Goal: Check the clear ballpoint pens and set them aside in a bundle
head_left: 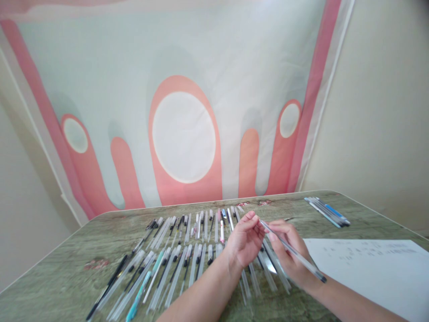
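A slim clear-barrelled pen (295, 251) with a dark end slants between my two hands above the table. My right hand (291, 250) is closed around its upper part, with the dark end sticking out past the wrist side. At the other end, the fingers of my left hand (247, 237) are curled and pinch the pen's tip, which they partly hide. Beneath and beside my hands lie two rows of pen parts: clear barrels (163, 286), black-and-clear caps (210, 253) and thin dark refills. My forearms cover part of the near row.
A teal pen (138, 297) lies in the near row, and a white-and-pink pen (221, 231) in the far one. At right is a white paper sheet (372, 277) with faint marks. Several pens (326, 212) lie bunched behind it. A patterned cloth (231, 89) hangs behind the table (67, 277).
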Available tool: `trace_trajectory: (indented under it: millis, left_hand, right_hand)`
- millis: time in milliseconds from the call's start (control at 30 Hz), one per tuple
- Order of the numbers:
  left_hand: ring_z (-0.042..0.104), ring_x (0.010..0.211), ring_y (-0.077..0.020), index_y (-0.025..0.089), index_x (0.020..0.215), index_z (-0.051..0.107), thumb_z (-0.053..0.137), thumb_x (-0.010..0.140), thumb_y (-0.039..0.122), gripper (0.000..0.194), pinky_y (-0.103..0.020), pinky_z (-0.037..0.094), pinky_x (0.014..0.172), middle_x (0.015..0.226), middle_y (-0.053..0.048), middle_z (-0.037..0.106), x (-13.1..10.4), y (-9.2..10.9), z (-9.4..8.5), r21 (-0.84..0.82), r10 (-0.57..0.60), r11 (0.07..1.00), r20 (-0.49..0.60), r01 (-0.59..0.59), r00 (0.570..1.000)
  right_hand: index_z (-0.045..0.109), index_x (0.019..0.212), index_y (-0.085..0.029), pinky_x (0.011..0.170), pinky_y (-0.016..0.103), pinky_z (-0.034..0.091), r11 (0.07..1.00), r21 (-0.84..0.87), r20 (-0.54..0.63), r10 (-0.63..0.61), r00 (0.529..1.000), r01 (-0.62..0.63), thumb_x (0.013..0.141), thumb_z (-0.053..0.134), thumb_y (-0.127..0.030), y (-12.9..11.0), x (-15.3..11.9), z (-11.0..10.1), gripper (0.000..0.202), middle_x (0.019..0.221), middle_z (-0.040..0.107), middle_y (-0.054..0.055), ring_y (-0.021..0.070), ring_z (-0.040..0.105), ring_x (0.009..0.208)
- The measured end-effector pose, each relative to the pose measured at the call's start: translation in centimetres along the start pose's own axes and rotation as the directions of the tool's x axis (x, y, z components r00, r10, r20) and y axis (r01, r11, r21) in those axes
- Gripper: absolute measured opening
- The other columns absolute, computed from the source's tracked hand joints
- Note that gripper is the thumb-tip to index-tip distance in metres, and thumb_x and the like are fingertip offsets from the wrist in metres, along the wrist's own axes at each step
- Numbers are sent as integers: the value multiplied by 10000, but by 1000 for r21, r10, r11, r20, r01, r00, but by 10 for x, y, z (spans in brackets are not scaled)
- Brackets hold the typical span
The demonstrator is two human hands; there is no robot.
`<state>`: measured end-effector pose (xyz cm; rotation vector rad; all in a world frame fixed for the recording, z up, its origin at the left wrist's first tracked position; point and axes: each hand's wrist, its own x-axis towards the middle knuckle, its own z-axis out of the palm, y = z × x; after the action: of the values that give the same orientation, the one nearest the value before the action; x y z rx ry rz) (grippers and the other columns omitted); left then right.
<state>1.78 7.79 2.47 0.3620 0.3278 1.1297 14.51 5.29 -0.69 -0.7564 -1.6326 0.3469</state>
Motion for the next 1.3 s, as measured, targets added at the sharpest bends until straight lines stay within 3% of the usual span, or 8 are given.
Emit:
trace_trajectory:
  millis: [567, 833, 1133, 1300]
  left_hand:
    - [570, 633, -95, 168, 775, 501, 697, 623, 97, 258, -202, 412, 666, 610, 32, 545, -1, -6, 0, 79, 89, 993, 52, -93, 995]
    - [524, 573, -56, 144, 771, 532, 686, 650, 99, 201, -175, 409, 629, 639, 25, 550, 5, -12, -6, 25, 108, 994, -34, -107, 994]
    - [559, 663, -76, 112, 804, 604, 674, 687, 162, 145, -188, 417, 710, 729, -18, 603, 1, -20, -5, 63, 48, 997, -34, -46, 998]
    - [559, 653, -96, 111, 770, 614, 682, 681, 209, 149, -210, 415, 680, 718, -30, 611, -1, -21, -3, 94, -11, 995, -55, 16, 998]
  right_hand:
    - [470, 996, -211, 759, 335, 458, 999, -21, 0, -38, 999, 38, 832, 451, -167, 4, -2, 0, 171, 977, 518, 75, 192, 534, 916]
    - [468, 977, -211, 764, 336, 456, 998, -50, 19, 40, 999, -39, 842, 451, -222, 7, 1, 1, 137, 951, 528, 68, 190, 541, 889]
    - [495, 968, -205, 765, 314, 443, 995, -74, 18, 72, 997, -70, 828, 487, -218, 9, 7, 2, 141, 914, 533, 45, 171, 538, 856]
    - [501, 954, -208, 771, 322, 435, 994, -93, 37, 63, 997, -60, 824, 487, -217, 10, 8, 2, 131, 905, 531, 45, 177, 534, 858]
